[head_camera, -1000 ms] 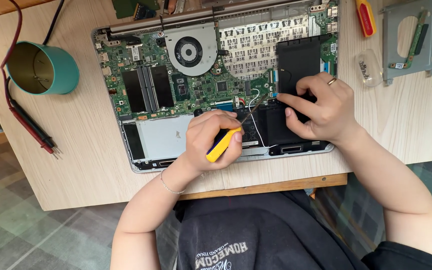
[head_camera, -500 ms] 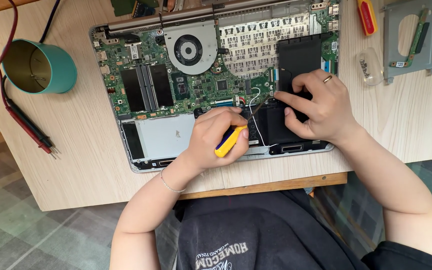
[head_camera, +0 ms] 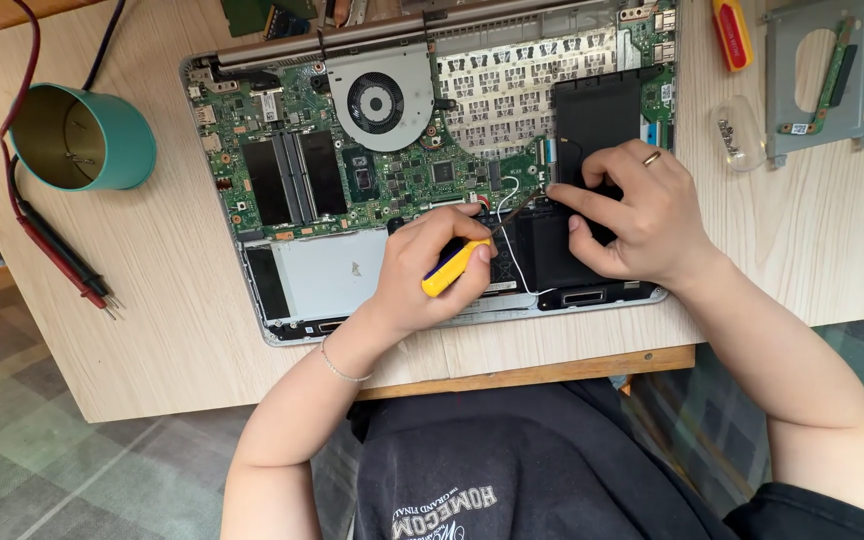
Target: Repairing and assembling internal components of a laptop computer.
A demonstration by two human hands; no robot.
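An opened laptop [head_camera: 312, 270] lies bottom-up on the wooden desk, its green board, round fan [head_camera: 385, 100] and black battery [head_camera: 592, 115] exposed. My left hand [head_camera: 432, 275] is closed around a screwdriver with a yellow and blue handle [head_camera: 449, 268], its tip pointing toward the middle of the laptop near thin white wires [head_camera: 508, 200]. My right hand [head_camera: 642, 215], with a ring on one finger, rests on the black battery area, its fingertips pressing near the wires and connector. What lies under its palm is hidden.
A teal cup [head_camera: 87, 135] stands at the left, with red and black probe leads [head_camera: 62, 255] beside it. At the upper right lie a red and yellow tool [head_camera: 732, 35], a small clear dish of screws [head_camera: 737, 135] and a grey metal bracket [head_camera: 822, 75]. The desk's front edge runs below the laptop.
Both hands stayed over the laptop's lower middle. The screwdriver handle shifted slightly in my left hand, and my right fingers moved a little along the battery's edge.
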